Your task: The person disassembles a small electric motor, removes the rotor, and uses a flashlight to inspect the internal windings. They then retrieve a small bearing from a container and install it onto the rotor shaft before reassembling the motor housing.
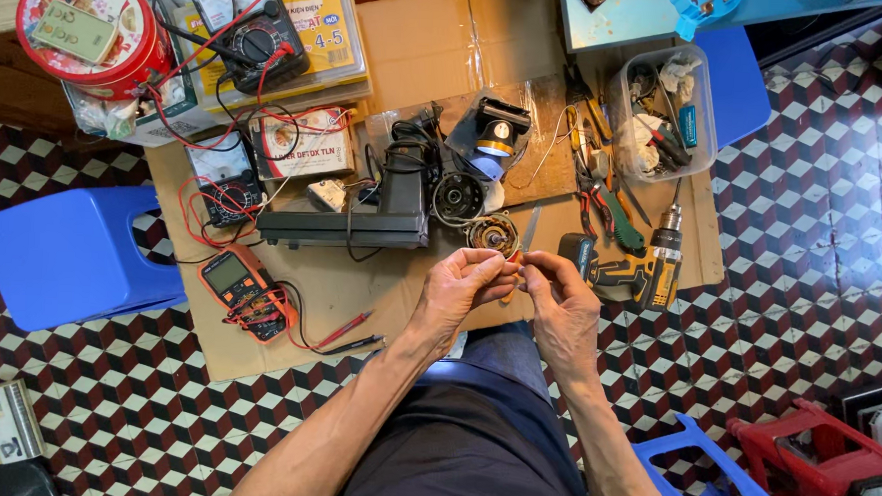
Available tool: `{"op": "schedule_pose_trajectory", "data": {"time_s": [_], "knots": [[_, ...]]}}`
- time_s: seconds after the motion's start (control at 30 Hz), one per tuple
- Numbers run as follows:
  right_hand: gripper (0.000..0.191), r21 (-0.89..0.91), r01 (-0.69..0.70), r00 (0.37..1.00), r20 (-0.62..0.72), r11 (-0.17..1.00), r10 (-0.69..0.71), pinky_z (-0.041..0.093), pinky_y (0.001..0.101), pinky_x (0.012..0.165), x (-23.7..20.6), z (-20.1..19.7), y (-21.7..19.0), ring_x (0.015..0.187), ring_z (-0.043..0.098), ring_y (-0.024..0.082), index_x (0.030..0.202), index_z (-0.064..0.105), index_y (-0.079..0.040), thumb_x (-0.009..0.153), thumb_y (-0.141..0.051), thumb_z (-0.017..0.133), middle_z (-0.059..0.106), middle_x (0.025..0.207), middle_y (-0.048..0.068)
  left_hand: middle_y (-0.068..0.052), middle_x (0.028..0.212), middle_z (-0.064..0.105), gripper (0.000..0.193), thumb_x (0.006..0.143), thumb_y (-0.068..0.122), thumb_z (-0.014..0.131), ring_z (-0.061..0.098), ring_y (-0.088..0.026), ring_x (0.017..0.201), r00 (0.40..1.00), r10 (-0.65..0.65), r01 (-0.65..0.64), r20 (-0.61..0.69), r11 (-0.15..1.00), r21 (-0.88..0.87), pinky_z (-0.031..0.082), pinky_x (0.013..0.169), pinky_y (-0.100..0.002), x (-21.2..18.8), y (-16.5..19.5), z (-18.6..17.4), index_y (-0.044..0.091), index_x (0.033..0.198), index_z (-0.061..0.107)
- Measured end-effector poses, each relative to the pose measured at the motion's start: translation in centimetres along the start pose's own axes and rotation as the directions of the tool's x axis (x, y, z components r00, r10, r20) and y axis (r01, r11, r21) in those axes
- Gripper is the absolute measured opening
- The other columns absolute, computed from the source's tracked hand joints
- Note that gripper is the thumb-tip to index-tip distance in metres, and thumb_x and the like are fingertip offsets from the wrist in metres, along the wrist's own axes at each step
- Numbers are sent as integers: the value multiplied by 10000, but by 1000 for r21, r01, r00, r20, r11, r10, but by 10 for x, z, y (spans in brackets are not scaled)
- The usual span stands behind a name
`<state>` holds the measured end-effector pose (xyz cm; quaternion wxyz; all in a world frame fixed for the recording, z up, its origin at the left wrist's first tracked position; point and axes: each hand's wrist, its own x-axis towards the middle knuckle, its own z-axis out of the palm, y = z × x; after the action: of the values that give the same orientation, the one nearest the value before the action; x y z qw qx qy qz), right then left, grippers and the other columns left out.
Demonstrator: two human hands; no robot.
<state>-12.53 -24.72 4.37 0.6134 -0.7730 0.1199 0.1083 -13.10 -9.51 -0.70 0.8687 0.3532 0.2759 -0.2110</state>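
A smooth blue plastic stool stood at the far left on the floor, which was tiled in a cube pattern of dark red, black and white. At its 3 o'clock, a flat sheet of brown cardboard carried an orange multimeter with tangled red and black leads. At the sheet's 11 o'clock sat a round red tin.

Near the middle, the left hand and the right hand met fingertip to fingertip. The fingers of both hands were pinched together on something small and thin between them; what it was could not be told. Just at 12 o'clock from the fingertips lay a round motor part wound with copper-coloured wire, close to the fingers, though whether they touched it could not be told. At its 9 o'clock lay a long black boxy tool body.

At 3 o'clock from the right hand lay a yellow and black cordless drill. At the drill's 12 o'clock stood a clear plastic tub of mixed small parts.
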Motion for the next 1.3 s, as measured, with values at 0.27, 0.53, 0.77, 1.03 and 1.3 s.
{"op": "schedule_pose_trajectory", "data": {"time_s": [0.27,0.53,0.77,1.03,1.3], "knots": [[222,8,-52,998,24,999,51,547,229,858,1,8,-1,974,690,91,1157,687,2,982,-133,659,740,1053,53,-128,987,764,268,958,201,683,759,-181,857,995,-72,67,-63,995,-72,639,782,-279,-1,4,-1,-8,1125,701],[205,201,-156,988,50,967,148,527,231,874,9,13,12,939,667,82,1081,720,9,981,-166,679,729,1001,37,-107,970,775,227,949,178,705,759,-176,864,993,-55,51,-106,998,-47,621,811,-286,-1,1,0,-7,1078,728],[219,214,-205,978,80,955,192,524,240,828,11,12,28,876,658,83,1054,729,14,969,-182,681,727,940,28,-102,959,785,230,930,176,707,764,-168,850,992,-41,38,-119,999,-23,632,809,-275,-4,-3,3,-13,1058,733],[237,53,-190,956,239,980,172,532,229,772,23,-12,24,829,652,74,1040,718,22,984,-199,652,720,904,22,-95,908,766,253,949,199,708,737,-149,761,996,-77,82,-43,986,142,611,747,-267,-3,6,0,-14,1082,739],[188,225,-171,985,4,959,174,550,228,721,29,6,18,788,657,76,1016,698,10,1005,-165,631,710,878,49,-99,935,761,236,960,171,692,735,-150,790,987,52,-67,-153,993,-93,610,757,-266,10,-13,34,-34,1074,717]]}}
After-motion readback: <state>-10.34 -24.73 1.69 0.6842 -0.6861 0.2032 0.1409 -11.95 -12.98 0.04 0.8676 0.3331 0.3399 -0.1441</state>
